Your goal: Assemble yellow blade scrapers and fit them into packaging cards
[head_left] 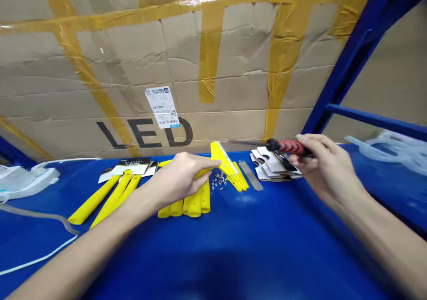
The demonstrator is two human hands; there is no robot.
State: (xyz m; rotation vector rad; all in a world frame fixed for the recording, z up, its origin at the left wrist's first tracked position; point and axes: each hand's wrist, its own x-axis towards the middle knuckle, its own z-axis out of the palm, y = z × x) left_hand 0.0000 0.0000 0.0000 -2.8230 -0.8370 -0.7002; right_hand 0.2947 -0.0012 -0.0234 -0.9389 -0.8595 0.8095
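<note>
My right hand (320, 162) is shut around a screwdriver (287, 146) with a red and black handle, its thin shaft pointing left above the table. My left hand (182, 178) grips a yellow plastic part (222, 160), which is raised slightly and has a flared end. Just below that part lies a small scatter of metal screws (218, 180). Several yellow plastic bars (191, 204) lie under and beyond my left hand, with more yellow bars (100, 198) to its left. A stack of printed cards (271, 164) sits just under the screwdriver.
A grey metal strip (250, 175) lies beside the cards on the blue work surface (240, 242). Printed sheets (130, 167) lie at the back. A taped cardboard box (167, 60) marked LED stands behind, within a blue shelf frame (353, 69). White cable (36, 260) and clear plastic (390, 151) lie at the sides.
</note>
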